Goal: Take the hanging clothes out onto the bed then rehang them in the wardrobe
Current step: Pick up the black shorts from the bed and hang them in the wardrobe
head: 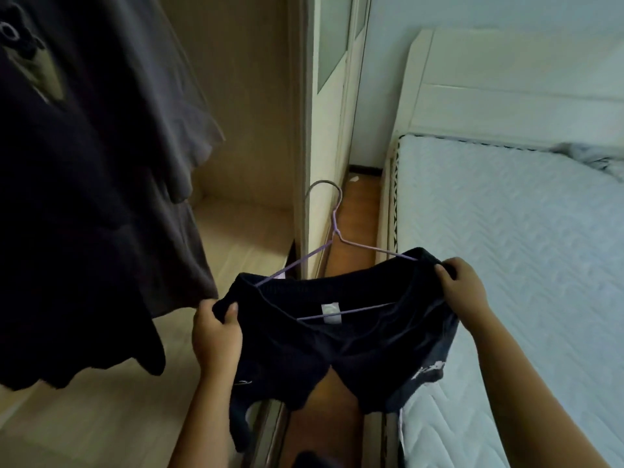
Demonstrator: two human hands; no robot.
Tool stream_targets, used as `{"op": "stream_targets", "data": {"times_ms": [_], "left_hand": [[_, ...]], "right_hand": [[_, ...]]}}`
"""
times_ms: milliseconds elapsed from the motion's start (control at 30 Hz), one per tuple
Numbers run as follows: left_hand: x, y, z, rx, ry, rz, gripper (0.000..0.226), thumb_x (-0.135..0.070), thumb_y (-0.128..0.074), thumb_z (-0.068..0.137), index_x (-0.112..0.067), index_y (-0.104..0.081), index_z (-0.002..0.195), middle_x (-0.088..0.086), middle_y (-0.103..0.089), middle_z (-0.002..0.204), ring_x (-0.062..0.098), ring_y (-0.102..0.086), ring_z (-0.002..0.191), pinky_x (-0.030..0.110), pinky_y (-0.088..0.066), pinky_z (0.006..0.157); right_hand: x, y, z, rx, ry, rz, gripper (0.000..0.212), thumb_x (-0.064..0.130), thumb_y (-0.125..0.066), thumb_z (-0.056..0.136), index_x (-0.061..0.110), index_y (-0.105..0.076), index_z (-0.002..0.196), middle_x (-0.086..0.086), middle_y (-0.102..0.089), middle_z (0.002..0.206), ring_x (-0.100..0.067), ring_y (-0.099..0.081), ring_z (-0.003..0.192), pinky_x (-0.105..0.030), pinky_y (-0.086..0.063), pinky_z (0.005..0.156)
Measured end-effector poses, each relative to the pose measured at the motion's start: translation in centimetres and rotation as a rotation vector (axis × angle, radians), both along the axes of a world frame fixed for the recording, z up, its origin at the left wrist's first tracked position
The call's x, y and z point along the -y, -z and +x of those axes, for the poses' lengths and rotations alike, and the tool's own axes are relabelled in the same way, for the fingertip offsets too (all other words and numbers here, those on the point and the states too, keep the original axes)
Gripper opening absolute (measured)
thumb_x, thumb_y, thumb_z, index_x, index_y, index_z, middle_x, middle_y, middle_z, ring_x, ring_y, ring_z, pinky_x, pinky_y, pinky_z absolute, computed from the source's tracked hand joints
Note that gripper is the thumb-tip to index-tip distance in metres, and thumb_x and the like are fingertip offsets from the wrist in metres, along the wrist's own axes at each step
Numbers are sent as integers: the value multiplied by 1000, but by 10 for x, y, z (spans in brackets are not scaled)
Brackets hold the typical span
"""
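I hold a pair of black shorts [337, 352] stretched out by the waistband, between wardrobe and bed. My left hand [216, 332] grips the waistband's left end; my right hand [462, 285] grips its right end. A purple wire hanger [334, 238] sits inside the waistband, its hook pointing up and away from me, not hooked on anything. A white label shows inside the waistband. Dark grey garments [84, 197] hang in the open wardrobe [243, 96] at the left.
The bed's white quilted mattress [523, 248] fills the right side, with a pale headboard [506, 79] behind it and a grey cloth [594, 157] at its far right. A narrow strip of wooden floor [354, 224] runs between the wardrobe's door frame and the bed.
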State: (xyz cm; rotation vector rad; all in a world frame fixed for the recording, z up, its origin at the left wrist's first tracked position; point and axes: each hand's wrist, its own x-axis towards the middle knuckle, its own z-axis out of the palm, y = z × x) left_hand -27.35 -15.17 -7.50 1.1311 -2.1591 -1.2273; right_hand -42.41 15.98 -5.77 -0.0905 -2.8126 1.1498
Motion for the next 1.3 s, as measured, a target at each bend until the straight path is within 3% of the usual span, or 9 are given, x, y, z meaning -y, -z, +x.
{"op": "stream_targets", "data": {"times_ms": [267, 433, 667, 800, 900, 967, 1067, 1133, 1300], "left_hand": [[20, 11, -50, 13, -94, -47, 23, -18, -51, 91, -2, -51, 107, 19, -59, 105, 35, -56, 93, 36, -41, 71], [29, -11, -120, 26, -144, -99, 18, -19, -48, 92, -3, -51, 100, 16, -57, 101, 28, -52, 84, 36, -41, 70], [61, -55, -228, 19, -91, -276, 29, -19, -45, 94, 4, -49, 113, 22, -52, 114, 38, -52, 101, 44, -41, 81], [82, -88, -263, 92, -70, -390, 34, -18, -43, 95, 5, -45, 120, 25, -49, 121, 41, -47, 111, 46, -38, 90], [102, -115, -282, 209, -58, -488, 36, -18, -39, 96, 7, -43, 121, 27, -49, 123, 42, -46, 114, 46, -36, 91], [118, -132, -289, 283, -60, -572, 31, -18, -37, 96, 8, -48, 108, 28, -53, 112, 42, -51, 103, 46, -39, 84], [136, -157, -291, 310, -74, -616, 28, -17, -35, 96, 8, -48, 100, 27, -54, 108, 39, -52, 97, 43, -41, 81], [140, -170, -289, 262, -117, -650, 30, -16, -39, 95, 7, -48, 112, 27, -51, 118, 39, -49, 107, 42, -39, 88], [102, -207, -271, -63, -41, -772, 42, -24, -47, 92, -7, -43, 131, 13, -46, 133, 28, -44, 122, 35, -36, 99]], "right_hand": [[56, 29, -113, 30, -195, -34, 22, 13, -48, 93, -4, -58, 103, -24, -60, 104, -33, -55, 93, -33, -35, 74], [63, 11, -190, 24, -328, -5, 12, 17, -48, 93, 6, -54, 91, -11, -55, 90, -29, -53, 88, -31, -34, 72], [57, -26, -287, -81, -570, 103, 14, 23, -49, 92, 20, -51, 79, -2, -56, 73, -24, -54, 74, -32, -36, 63], [69, -65, -317, -69, -747, 29, 25, 22, -50, 92, 26, -49, 67, 8, -50, 64, -5, -51, 61, -25, -34, 58], [82, -98, -328, 33, -867, -142, 29, 28, -55, 85, 19, -49, 58, 3, -45, 59, -5, -45, 53, -27, -32, 57], [93, -119, -329, 109, -902, -306, 36, 43, -60, 75, 16, -48, 55, 3, -42, 55, -10, -41, 54, -26, -30, 54], [114, -147, -325, 203, -907, -508, 75, 71, -69, 50, -1, -56, 67, -5, -49, 60, -19, -44, 57, -25, -34, 54], [131, -159, -319, 262, -920, -594, 93, 71, -71, 46, -14, -56, 82, -13, -54, 67, -24, -48, 61, -28, -36, 57], [185, -172, -286, 314, -962, -689, 43, 40, -52, 85, 0, -62, 73, -13, -59, 60, -21, -53, 53, -26, -39, 54]]}}
